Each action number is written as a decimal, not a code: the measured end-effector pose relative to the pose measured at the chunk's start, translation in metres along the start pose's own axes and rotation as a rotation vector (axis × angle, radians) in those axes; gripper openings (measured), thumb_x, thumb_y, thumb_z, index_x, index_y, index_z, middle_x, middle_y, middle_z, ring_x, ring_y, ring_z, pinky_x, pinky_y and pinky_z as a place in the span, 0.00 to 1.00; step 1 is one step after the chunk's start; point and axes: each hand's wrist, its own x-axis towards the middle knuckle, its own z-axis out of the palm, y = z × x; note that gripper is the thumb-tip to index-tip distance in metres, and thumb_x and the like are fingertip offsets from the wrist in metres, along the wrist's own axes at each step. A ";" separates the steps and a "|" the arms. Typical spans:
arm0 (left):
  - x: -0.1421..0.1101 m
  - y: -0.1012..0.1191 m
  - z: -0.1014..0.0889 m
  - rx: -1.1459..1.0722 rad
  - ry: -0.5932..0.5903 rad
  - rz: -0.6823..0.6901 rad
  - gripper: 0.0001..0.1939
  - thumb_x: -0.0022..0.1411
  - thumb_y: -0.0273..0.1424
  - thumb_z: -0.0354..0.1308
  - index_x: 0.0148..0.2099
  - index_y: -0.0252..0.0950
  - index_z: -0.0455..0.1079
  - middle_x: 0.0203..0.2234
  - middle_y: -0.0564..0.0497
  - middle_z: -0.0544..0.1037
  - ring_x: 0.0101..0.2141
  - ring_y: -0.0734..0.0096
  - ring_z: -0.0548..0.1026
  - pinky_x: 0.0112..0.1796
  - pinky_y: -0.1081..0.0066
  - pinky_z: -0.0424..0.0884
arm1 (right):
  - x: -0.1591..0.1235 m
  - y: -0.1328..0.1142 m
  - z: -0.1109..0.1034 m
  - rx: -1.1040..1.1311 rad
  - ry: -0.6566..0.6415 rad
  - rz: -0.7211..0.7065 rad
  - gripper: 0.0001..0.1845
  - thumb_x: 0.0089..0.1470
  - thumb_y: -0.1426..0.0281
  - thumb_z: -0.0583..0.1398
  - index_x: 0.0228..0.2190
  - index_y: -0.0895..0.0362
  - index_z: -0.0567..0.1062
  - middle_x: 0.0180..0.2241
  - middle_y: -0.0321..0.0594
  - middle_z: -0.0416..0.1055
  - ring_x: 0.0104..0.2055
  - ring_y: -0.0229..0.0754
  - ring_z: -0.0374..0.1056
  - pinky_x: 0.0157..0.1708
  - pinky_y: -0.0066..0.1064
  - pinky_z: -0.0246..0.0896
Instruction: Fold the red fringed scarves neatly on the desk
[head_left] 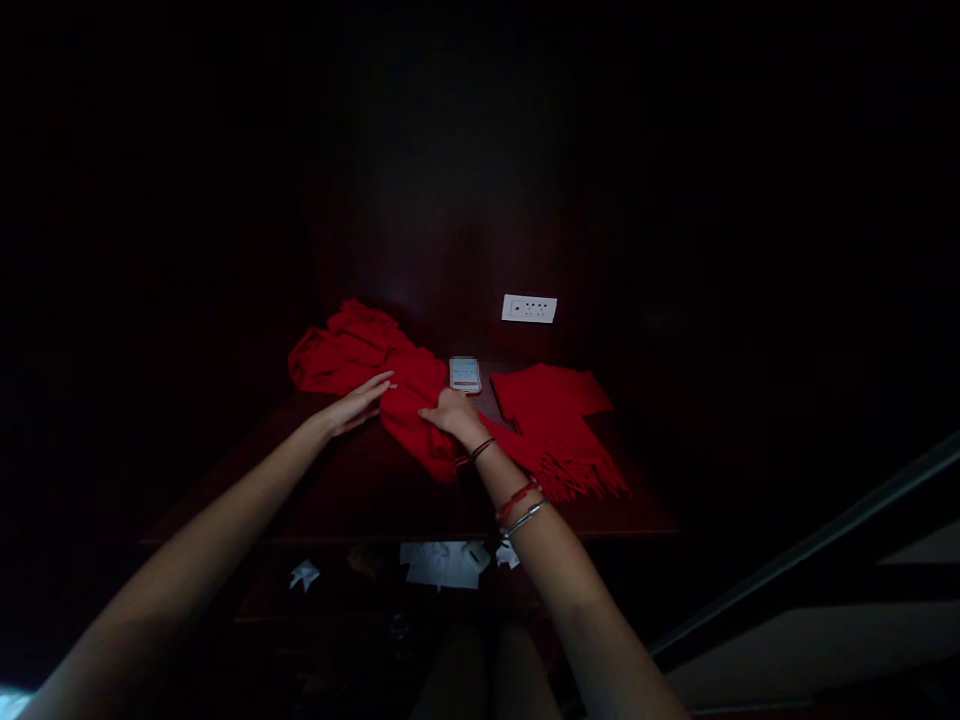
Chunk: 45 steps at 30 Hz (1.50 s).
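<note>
A rumpled red scarf (360, 350) lies across the dark table (352, 490) from back left toward the middle. My left hand (360, 402) rests flat on its near edge with fingers stretched out. My right hand (450, 412) is closed, pinching a fold of the same scarf at the table's middle; bracelets ring that wrist. A second red scarf (551, 400), folded flat with a fringe at its near end, lies to the right, apart from both hands.
A small white and red card (465, 374) lies behind my right hand. A white socket plate (529, 308) sits on the dark wall behind. Scraps of white paper (439, 562) lie below the table's front edge. The room is very dark.
</note>
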 end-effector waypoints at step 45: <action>-0.049 0.026 -0.043 0.669 -0.177 0.390 0.14 0.49 0.21 0.41 0.37 0.34 0.63 0.35 0.50 0.69 0.38 0.72 0.66 0.41 0.72 0.60 | -0.053 0.091 -0.082 0.567 0.019 0.071 0.12 0.37 0.66 0.59 0.27 0.57 0.66 0.27 0.31 0.65 0.29 0.31 0.62 0.30 0.21 0.57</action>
